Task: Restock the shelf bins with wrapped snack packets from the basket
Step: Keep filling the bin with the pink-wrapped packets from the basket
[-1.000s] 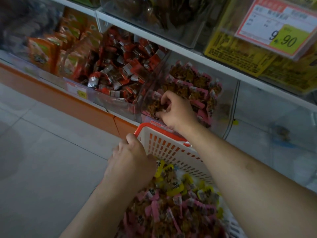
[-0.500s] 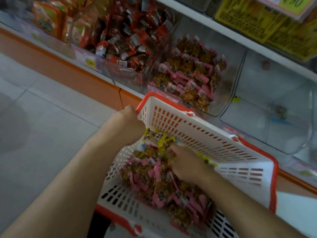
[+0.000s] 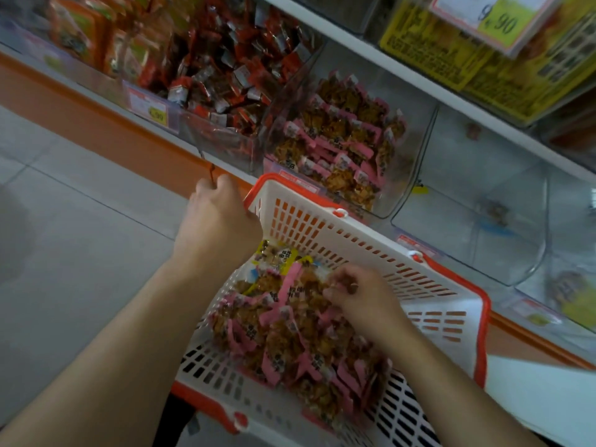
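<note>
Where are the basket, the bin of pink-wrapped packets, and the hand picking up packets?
basket [image 3: 338, 240]: head view, on its white slotted far wall.
bin of pink-wrapped packets [image 3: 422, 146]: head view, on its clear right wall.
right hand [image 3: 364, 295]: head view, on the back of the hand, fingers curled among the packets.

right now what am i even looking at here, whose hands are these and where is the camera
There is no machine here: these are a person's two bare hands, filmed by one wide camera worn on the head, looking forward and down. The left hand grips the corner of a white basket with a red rim. The right hand is down in the basket, fingers curled into a pile of pink-edged snack packets. A few yellow packets lie at the far end. Just beyond, on the shelf, a clear bin holds matching pink packets, with a bin of red packets to its left.
</note>
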A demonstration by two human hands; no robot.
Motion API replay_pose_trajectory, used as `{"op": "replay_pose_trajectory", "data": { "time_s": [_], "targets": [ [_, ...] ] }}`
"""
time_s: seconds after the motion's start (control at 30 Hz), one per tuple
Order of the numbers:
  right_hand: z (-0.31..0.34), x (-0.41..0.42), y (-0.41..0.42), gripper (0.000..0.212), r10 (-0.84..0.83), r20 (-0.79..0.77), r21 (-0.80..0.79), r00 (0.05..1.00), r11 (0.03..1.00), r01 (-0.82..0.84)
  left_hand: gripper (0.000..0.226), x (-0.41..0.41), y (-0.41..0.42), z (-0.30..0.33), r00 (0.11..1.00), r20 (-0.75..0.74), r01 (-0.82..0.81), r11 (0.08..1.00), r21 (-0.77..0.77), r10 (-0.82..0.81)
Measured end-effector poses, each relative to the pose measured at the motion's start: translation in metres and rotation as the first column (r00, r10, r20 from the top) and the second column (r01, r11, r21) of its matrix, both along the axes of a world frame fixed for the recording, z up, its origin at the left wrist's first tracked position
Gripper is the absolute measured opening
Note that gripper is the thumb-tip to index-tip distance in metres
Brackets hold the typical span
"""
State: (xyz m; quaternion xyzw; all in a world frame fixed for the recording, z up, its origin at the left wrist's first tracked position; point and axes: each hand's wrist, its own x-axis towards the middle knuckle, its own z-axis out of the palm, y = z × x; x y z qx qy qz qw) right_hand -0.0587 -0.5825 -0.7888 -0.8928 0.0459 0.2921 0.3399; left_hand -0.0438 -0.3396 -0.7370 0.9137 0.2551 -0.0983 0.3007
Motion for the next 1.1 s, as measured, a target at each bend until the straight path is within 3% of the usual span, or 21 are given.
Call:
{"op": "replay_pose_trajectory", "data": {
  "time_s": [0.07,0.17,0.33,0.43,0.47,0.53,0.63,0.73,0.83,0.97,1.1],
  "targets": [
    [0.02,0.009,-0.005,0.014,-0.183,-0.031,0.198,0.983,0.962,0.186,0.033,0.001,-0.004,0.007,0.977,0.214,-0.013,1.0,-0.005,0.013],
    [0.046,0.017,-0.011,0.007,-0.3,-0.086,0.425,0.95,0.852,0.308,0.014,0.004,-0.019,0.013,0.975,0.224,0.048,0.973,-0.227,0.004],
    [0.06,0.028,-0.018,0.011,-0.32,-0.004,0.54,0.947,0.796,0.271,0.034,0.009,-0.046,0.015,0.982,0.176,0.029,0.872,-0.489,0.066],
    [0.061,0.044,-0.022,0.015,-0.171,0.114,0.485,0.979,0.869,0.096,0.047,0.017,-0.049,0.014,0.991,0.045,-0.054,0.695,-0.717,0.124],
    [0.063,0.051,-0.023,0.017,-0.12,0.145,0.455,0.982,0.89,0.041,0.05,0.02,-0.049,0.014,0.998,0.02,-0.03,0.679,-0.734,0.065],
    [0.065,0.061,-0.026,0.021,-0.086,0.182,0.446,0.98,0.895,-0.005,0.037,0.021,-0.052,0.013,0.987,0.024,0.132,0.71,-0.692,-0.16],
    [0.061,0.068,-0.028,0.021,-0.202,0.184,0.529,0.962,0.845,0.076,0.031,0.02,-0.065,0.012,0.955,0.004,0.215,0.681,-0.7,-0.297],
    [0.061,0.067,-0.033,0.015,-0.315,0.19,0.553,0.93,0.817,0.163,0.017,0.022,-0.074,0.006,0.981,0.069,0.178,0.684,-0.708,-0.183],
    [0.06,0.062,-0.036,0.027,-0.274,0.14,0.606,0.951,0.784,0.137,0.012,0.025,-0.078,0.005,0.995,0.09,0.093,0.637,-0.765,-0.038],
    [0.055,0.054,-0.028,0.037,-0.215,0.23,0.507,0.949,0.859,0.071,0.021,0.02,-0.086,0.008,0.997,0.044,0.073,0.615,-0.785,-0.063],
    [0.061,0.056,-0.022,0.038,-0.3,0.239,0.524,0.923,0.841,0.138,0.02,0.02,-0.077,0.007,0.989,0.13,0.141,0.739,-0.659,-0.073]
  ]
}}
